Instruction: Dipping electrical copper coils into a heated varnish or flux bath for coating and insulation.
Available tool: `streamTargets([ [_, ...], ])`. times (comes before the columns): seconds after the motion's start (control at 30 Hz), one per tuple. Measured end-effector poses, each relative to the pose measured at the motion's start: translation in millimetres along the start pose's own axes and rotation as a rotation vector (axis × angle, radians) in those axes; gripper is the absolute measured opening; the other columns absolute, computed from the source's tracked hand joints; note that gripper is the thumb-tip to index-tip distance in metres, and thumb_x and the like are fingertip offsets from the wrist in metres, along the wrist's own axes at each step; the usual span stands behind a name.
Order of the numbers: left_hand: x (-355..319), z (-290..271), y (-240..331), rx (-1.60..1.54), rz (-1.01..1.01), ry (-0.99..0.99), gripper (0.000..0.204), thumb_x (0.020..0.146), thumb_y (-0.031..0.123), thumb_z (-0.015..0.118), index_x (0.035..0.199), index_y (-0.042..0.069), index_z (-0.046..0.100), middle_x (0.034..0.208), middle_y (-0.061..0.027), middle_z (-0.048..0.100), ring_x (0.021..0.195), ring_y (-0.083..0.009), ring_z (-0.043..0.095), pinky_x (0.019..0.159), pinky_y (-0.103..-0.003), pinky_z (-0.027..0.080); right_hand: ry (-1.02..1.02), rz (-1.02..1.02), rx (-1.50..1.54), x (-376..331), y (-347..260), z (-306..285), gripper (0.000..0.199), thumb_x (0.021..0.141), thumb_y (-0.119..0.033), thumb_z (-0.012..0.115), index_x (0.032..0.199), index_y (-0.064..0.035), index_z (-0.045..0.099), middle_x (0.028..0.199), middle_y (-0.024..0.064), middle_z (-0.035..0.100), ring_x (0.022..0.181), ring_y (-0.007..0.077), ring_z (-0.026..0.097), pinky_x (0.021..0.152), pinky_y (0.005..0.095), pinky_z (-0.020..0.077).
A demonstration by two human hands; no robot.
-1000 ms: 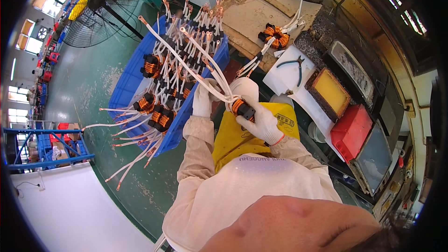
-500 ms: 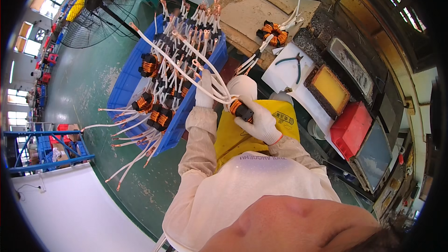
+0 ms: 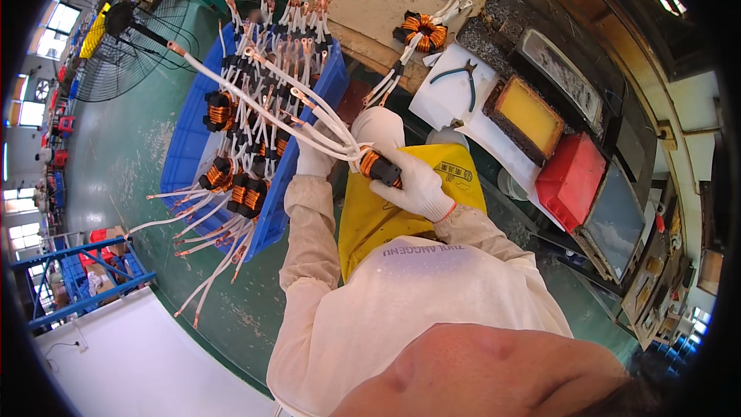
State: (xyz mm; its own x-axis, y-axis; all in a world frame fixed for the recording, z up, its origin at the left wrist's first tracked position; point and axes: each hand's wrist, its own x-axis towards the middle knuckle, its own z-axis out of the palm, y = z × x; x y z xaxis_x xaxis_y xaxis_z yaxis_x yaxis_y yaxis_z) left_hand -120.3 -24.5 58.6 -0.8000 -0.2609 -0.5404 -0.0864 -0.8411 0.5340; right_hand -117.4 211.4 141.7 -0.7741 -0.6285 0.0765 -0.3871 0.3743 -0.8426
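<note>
As right hand (image 3: 419,185) pinches 1 coil (image 3: 377,169) | left hand (image 3: 312,161) lies under leads (image 3: 346,149) | grip unclear

Purple lettering (image 3: 421,251) runs across the pale top (image 3: 417,293), and dark printed characters (image 3: 455,171) mark the yellow cloth (image 3: 380,220).

Scuffed green floor (image 3: 127,166), bright windows (image 3: 55,40) at left, blue metal rack (image 3: 91,303), white surface (image 3: 139,363), wooden bench (image 3: 369,48)

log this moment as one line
left hand: behind white leads; right hand: gripping copper-wound coil; blue crate: more coils; pliers: on white sheet
</note>
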Motion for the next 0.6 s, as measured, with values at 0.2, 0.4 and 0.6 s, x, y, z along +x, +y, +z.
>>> streamTargets([
  [0.2, 4.7, -17.3, 2.4, 0.228, 0.205, -0.008, 0.082, 0.092, 0.072, 0.025, 0.119, 0.001, 0.056, 0.098, -0.0168, 0.066, 0.085, -0.0298, 0.065, 0.074, -0.045, 0.057, -0.034, 0.035, 0.011, 0.1, -2.7, -1.6, 0.062, 0.076, -0.026, 0.074, 0.132, -0.0105, 0.053, 0.109, 0.0212, 0.064, 0.102, 0.0384, 0.063, 0.087, 0.0407, 0.0500],
  [0.4, -4.6, 9.8, 20.4, 0.372, 0.289, 0.028, 0.063, 0.094, 0.064, 0.043, 0.093, 0.004, 0.064, 0.075, -0.0072, 0.064, 0.061, -0.0169, 0.060, 0.054, -0.028, 0.050, -0.042, 0.013, 0.040, 0.6, -9.0, -3.2, 0.062, 0.075, -0.024, 0.074, 0.132, -0.0107, 0.053, 0.109, 0.0212, 0.064, 0.102, 0.0379, 0.063, 0.087, 0.0404, 0.0502],
  [0.6, -12.3, 24.9, 20.2, 0.463, 0.340, 0.124, 0.062, 0.088, 0.066, 0.053, 0.087, 0.005, 0.065, 0.071, -0.0065, 0.064, 0.059, -0.0170, 0.061, 0.051, -0.028, 0.049, -0.008, -0.029, 0.000, 0.4, -4.3, 2.0, 0.060, 0.077, -0.028, 0.075, 0.130, -0.0132, 0.055, 0.105, 0.0186, 0.065, 0.097, 0.0366, 0.063, 0.082, 0.0405, 0.0511],
])
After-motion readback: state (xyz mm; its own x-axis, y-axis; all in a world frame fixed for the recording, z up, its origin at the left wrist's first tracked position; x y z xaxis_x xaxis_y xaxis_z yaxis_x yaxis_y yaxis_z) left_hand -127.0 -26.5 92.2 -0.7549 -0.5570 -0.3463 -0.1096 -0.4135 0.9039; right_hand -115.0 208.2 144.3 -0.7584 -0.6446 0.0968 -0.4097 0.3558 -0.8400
